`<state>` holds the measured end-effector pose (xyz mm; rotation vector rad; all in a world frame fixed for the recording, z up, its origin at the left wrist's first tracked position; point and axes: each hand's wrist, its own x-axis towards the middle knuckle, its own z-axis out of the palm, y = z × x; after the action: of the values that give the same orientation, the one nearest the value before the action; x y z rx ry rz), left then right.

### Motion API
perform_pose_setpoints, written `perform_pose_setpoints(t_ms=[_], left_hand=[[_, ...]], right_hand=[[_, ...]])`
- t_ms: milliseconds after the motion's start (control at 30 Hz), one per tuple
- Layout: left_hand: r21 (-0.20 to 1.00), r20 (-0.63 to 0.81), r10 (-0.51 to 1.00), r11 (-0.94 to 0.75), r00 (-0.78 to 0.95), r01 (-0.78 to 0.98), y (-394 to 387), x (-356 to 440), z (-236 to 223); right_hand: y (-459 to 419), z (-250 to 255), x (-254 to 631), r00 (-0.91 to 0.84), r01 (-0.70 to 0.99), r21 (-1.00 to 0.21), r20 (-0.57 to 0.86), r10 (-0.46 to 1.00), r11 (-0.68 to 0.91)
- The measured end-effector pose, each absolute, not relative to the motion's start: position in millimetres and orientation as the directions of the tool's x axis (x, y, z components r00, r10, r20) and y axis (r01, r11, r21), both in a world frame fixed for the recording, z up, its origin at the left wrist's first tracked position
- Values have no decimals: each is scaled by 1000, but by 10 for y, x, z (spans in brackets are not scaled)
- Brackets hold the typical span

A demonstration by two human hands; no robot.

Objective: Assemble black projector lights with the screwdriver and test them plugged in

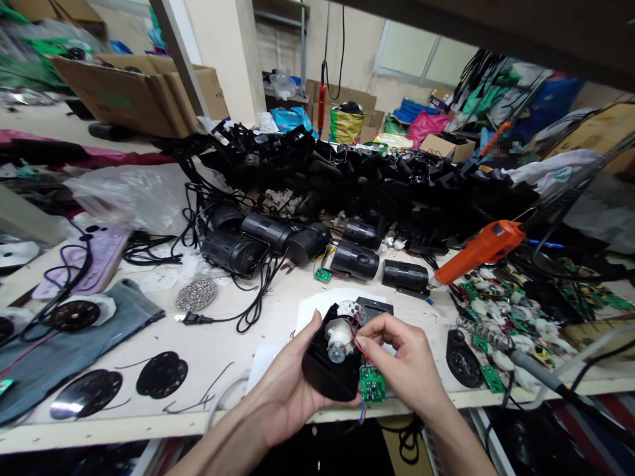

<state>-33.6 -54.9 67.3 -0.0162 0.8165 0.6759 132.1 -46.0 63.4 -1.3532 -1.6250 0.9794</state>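
Note:
Near the front edge of the bench, my left hand [292,377] is wrapped round a black plastic housing [330,373]. A small motor in a whitish mount [340,340] sits in the housing's open top. My right hand [404,354] pinches thin red wires [356,330] beside the motor, thumb and forefinger together. A green circuit board [372,383] hangs from wires at the housing's right side, below my right fingers. Behind my hands lies a flat dark grey part [374,307] on a white sheet [310,307].
An orange electric screwdriver [481,251] leans in from the right, its tip near a black cylindrical housing [405,276]. Loose circuit boards [520,311] and a soldering iron [540,370] lie at right. Black discs [161,375], a metal-wool pad [197,294] and a plug cord [198,318] are at left.

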Motion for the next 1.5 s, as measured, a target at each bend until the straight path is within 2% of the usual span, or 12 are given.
perform_pose_setpoints(t_ms=[233, 567, 867, 1067, 1233, 1500], left_hand=[[249, -694, 559, 778, 454, -577, -543, -320, 704], [239, -722, 533, 790, 441, -564, -539, -327, 684], [367, -699, 613, 750, 369, -550, -498, -302, 822], [416, -729, 623, 732, 283, -539, -438, -367, 864], [418, -681, 655, 714, 326, -562, -368, -434, 873], [391, -672, 666, 691, 323, -608, -271, -431, 847]], right_hand=[[-467, 621, 1329, -146, 403, -904, 94, 985, 147], [-481, 584, 1351, -247, 441, -862, 149, 957, 248], [-423, 594, 1339, -242, 444, -826, 263, 934, 348], [-391, 641, 1312, -199, 376, -887, 203, 959, 266], [-417, 682, 1321, -230, 409, -855, 241, 943, 318], [-490, 638, 1281, -321, 339, -902, 157, 934, 268]])
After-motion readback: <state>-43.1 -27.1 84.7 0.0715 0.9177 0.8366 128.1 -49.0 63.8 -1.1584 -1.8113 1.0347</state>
